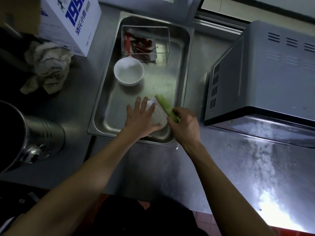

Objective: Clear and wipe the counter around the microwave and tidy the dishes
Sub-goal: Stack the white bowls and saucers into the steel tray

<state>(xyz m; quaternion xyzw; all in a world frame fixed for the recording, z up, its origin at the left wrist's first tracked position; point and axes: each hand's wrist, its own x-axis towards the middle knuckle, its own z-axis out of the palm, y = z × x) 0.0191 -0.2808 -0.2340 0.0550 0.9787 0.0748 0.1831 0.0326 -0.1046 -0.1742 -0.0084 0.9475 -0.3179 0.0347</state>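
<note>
A steel tray (104,92) lies on the counter left of the grey microwave (265,79). At the tray's near end my left hand (141,118) rests palm down, fingers spread, on a small white dish (160,119) that it mostly covers. My right hand (185,126) grips a pale green vegetable stalk (165,106), which slants up and left over the dish. Farther back in the tray stand a white bowl (129,71) and a clear plastic box (163,41) holding dried red chillies (141,44).
A crumpled striped cloth (46,65) lies on the counter at left. Behind it stands a white cardboard box (71,23) with blue print. A large steel pot (32,135) sits at the left edge. The wet steel counter (238,167) runs in front of the microwave.
</note>
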